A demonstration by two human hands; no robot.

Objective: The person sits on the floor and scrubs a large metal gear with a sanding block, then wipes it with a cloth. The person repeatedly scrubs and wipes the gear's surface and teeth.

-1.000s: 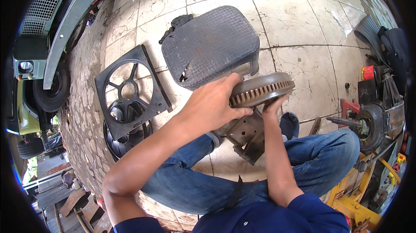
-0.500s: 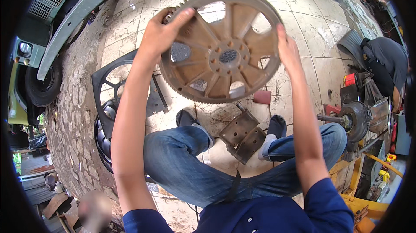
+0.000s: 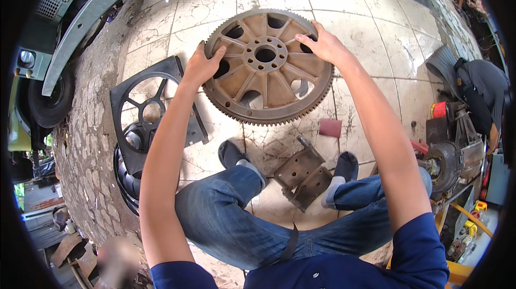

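A brown, rusty flywheel (image 3: 263, 82) with a toothed rim and spoke-like ribs lies nearly flat in front of me. Bolt holes ring the round opening at its centre. My left hand (image 3: 203, 66) grips its left rim, thumb over the top face. On the upper right of the rim, my right hand (image 3: 325, 46) has its thumb and a finger over the edge. Whether the flywheel rests on anything beneath is hidden. Nearer me, between my feet, sits a drilled metal bracket (image 3: 302, 173), with a small reddish sheet (image 3: 330, 127) just beyond it.
A black fan shroud (image 3: 122, 112) lies on the tiled floor at my left. Beyond it are a vehicle's grey bumper (image 3: 72, 36) and tyre (image 3: 52, 101). To the right, another person (image 3: 481, 87) bends beside metal machine parts (image 3: 443, 165).
The flywheel has come down, turned and levelled out. My left hand has slid lower with the rim, while my right hand has shifted up and left onto its upper right.
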